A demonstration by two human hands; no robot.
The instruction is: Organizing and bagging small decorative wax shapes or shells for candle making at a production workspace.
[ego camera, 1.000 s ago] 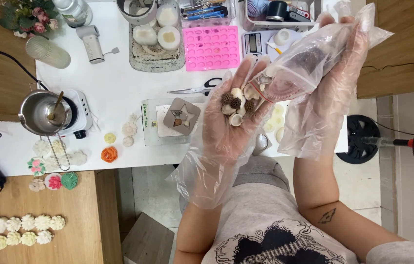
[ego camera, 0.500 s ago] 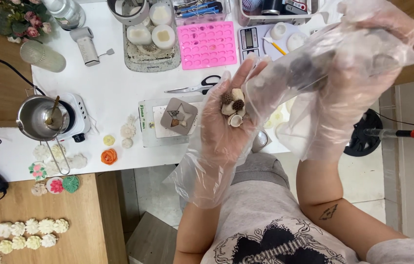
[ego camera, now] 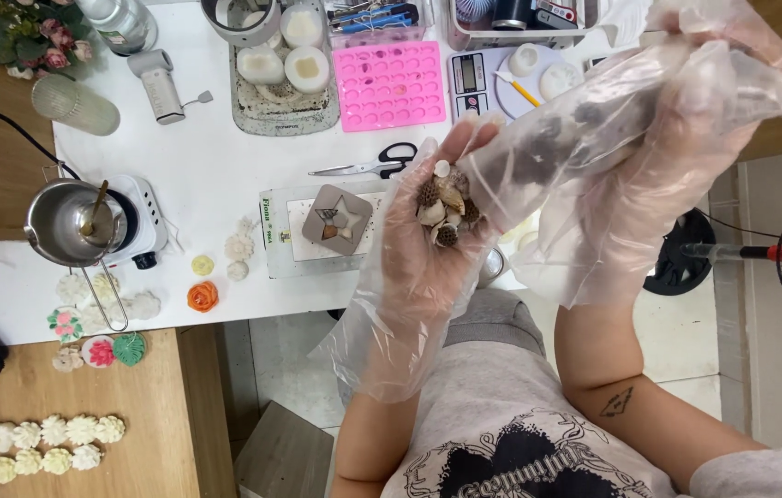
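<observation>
Right now the small brown and cream seashells [ego camera: 443, 210] lie heaped in your gloved left hand [ego camera: 418, 249], its fingers spread open and cupped. Light, hard and likely brittle, they would roll off easily, so keep that palm level. At two o'clock your right hand [ego camera: 658, 175] pinches the soft, slippery clear plastic bag [ego camera: 575, 129] closed-fisted, above the white worktop [ego camera: 225, 175].

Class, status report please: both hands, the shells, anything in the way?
Left hand gloved, cupped open, small mixed seashells in palm. Right hand gloved, gripping tilted clear plastic bag, mouth over the left palm. Nothing between hands.
</observation>
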